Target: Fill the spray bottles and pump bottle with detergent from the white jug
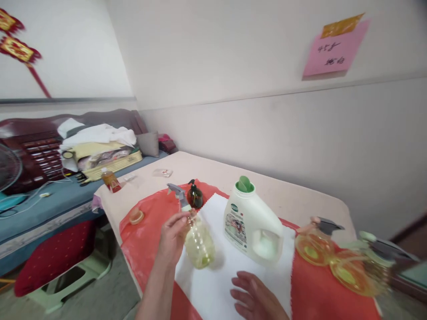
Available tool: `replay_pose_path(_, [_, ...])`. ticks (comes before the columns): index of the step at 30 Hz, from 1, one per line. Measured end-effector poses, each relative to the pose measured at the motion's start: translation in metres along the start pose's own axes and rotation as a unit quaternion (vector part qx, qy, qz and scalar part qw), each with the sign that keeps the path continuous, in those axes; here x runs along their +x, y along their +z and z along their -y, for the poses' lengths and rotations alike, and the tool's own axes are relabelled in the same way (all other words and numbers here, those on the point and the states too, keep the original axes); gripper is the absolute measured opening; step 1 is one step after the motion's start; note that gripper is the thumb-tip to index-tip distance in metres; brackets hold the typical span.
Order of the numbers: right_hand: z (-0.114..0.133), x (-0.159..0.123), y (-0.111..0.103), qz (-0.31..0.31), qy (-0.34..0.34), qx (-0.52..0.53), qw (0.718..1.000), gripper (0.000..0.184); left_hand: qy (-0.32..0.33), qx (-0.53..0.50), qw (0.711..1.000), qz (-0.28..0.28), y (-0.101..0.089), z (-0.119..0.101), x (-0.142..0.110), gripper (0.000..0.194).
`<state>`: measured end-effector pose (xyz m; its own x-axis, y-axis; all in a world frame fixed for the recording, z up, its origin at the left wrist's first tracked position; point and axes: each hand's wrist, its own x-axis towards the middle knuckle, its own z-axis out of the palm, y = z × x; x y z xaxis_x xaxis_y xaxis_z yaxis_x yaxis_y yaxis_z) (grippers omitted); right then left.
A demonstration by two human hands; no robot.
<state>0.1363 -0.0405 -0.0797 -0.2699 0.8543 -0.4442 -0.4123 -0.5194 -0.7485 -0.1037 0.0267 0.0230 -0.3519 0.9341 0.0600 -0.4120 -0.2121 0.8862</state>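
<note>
My left hand [172, 238] is closed round the neck of a clear spray bottle [197, 242] holding pale green liquid, just under its grey trigger head [176, 192]. The bottle stands on a white cloth [216, 271]. My right hand [255, 295] lies flat and open on that cloth, fingers spread, in front of a white detergent jug [251, 224] with a green cap. A small dark pump bottle [194, 195] stands just behind the spray bottle.
A red sheet [147, 249] covers the table under the white cloth. Two yellow spray bottles [313, 244] lie at the right. A tape roll [136, 216] and an orange bottle [111, 180] sit at the left. A bed with folded bedding [96, 149] lies beyond.
</note>
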Motion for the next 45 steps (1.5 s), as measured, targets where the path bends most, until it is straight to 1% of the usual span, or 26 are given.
replay_pose_path(2, [0.001,-0.003,0.004,0.088,0.057,0.113,0.988,0.071,-0.044,-0.041,0.996,0.063,0.018,0.006,-0.018,0.018])
replay_pose_path(4, [0.004,-0.01,0.008,0.18,0.052,0.154,0.97,0.075,-0.068,-0.043,0.99,0.116,0.032,0.014,-0.036,0.015])
replay_pose_path(6, [0.009,-0.019,0.014,0.233,0.021,0.154,0.96,0.074,-0.09,-0.046,0.982,0.162,0.041,0.021,-0.05,0.013])
replay_pose_path(9, [0.018,-0.031,0.022,0.227,-0.017,0.131,0.965,0.066,-0.128,-0.092,0.968,0.197,0.047,0.027,-0.061,0.01])
replay_pose_path(12, [0.025,-0.035,0.023,0.203,-0.047,0.143,0.967,0.055,-0.143,-0.162,0.96,0.18,0.049,0.031,-0.063,0.014])
replay_pose_path(14, [0.028,-0.035,0.023,0.217,-0.059,0.143,0.964,0.052,-0.166,-0.171,0.956,0.174,0.049,0.032,-0.064,0.024])
replay_pose_path(17, [0.029,-0.034,0.022,0.242,-0.065,0.116,0.961,0.049,-0.195,-0.14,0.949,0.203,0.051,0.033,-0.066,0.04])
replay_pose_path(19, [0.029,-0.035,0.024,0.231,-0.061,0.106,0.965,0.043,-0.181,-0.115,0.954,0.211,0.053,0.033,-0.068,0.038])
replay_pose_path(21, [0.03,-0.036,0.025,0.214,-0.063,0.1,0.97,0.04,-0.162,-0.087,0.963,0.196,0.054,0.033,-0.069,0.033])
replay_pose_path(23, [0.031,-0.036,0.027,0.193,-0.084,0.085,0.974,0.042,-0.149,-0.072,0.97,0.177,0.055,0.034,-0.068,0.03])
replay_pose_path(25, [0.031,-0.035,0.027,0.167,-0.125,0.033,0.977,0.048,-0.139,-0.069,0.976,0.155,0.056,0.035,-0.067,0.027])
replay_pose_path(26, [0.03,-0.034,0.026,0.145,-0.151,-0.008,0.978,0.051,-0.135,-0.067,0.978,0.142,0.057,0.036,-0.066,0.025])
replay_pose_path(28, [0.028,-0.031,0.023,0.062,-0.213,-0.11,0.969,0.056,-0.124,-0.055,0.984,0.119,0.059,0.038,-0.065,0.023])
replay_pose_path(30, [0.024,-0.028,0.02,-0.037,-0.273,-0.204,0.939,0.059,-0.114,-0.045,0.987,0.1,0.061,0.039,-0.064,0.023])
replay_pose_path(31, [0.023,-0.027,0.019,-0.071,-0.293,-0.229,0.926,0.061,-0.112,-0.043,0.988,0.092,0.062,0.039,-0.064,0.023])
replay_pose_path(32, [0.022,-0.025,0.018,-0.077,-0.3,-0.228,0.923,0.064,-0.112,-0.044,0.989,0.086,0.063,0.039,-0.064,0.023])
replay_pose_path(33, [0.021,-0.024,0.017,-0.058,-0.287,-0.197,0.936,0.066,-0.112,-0.048,0.989,0.08,0.064,0.038,-0.065,0.023])
replay_pose_path(34, [0.021,-0.023,0.017,-0.022,-0.247,-0.14,0.959,0.068,-0.112,-0.054,0.989,0.076,0.064,0.037,-0.065,0.024])
replay_pose_path(35, [0.022,-0.023,0.017,0.022,-0.184,-0.069,0.98,0.07,-0.11,-0.061,0.989,0.074,0.065,0.036,-0.065,0.024])
replay_pose_path(36, [0.023,-0.024,0.017,0.067,-0.111,0.001,0.992,0.072,-0.108,-0.066,0.989,0.077,0.065,0.035,-0.065,0.025])
replay_pose_path(38, [0.025,-0.026,0.018,0.135,0.01,0.094,0.986,0.07,-0.109,-0.072,0.988,0.086,0.066,0.033,-0.066,0.026])
replay_pose_path(39, [0.025,-0.028,0.019,0.155,0.036,0.112,0.981,0.067,-0.111,-0.074,0.987,0.09,0.066,0.033,-0.066,0.026])
replay_pose_path(40, [0.026,-0.029,0.019,0.171,0.037,0.118,0.978,0.062,-0.116,-0.076,0.986,0.092,0.066,0.033,-0.066,0.027])
replay_pose_path(42, [0.027,-0.03,0.019,0.177,0.005,0.11,0.978,0.054,-0.125,-0.085,0.985,0.085,0.064,0.034,-0.065,0.029])
replay_pose_path(44, [0.026,-0.028,0.018,0.159,-0.034,0.084,0.983,0.054,-0.127,-0.098,0.984,0.074,0.063,0.035,-0.064,0.031])
replay_pose_path(45, [0.025,-0.026,0.018,0.144,-0.06,0.066,0.985,0.058,-0.125,-0.103,0.984,0.069,0.062,0.036,-0.063,0.03])
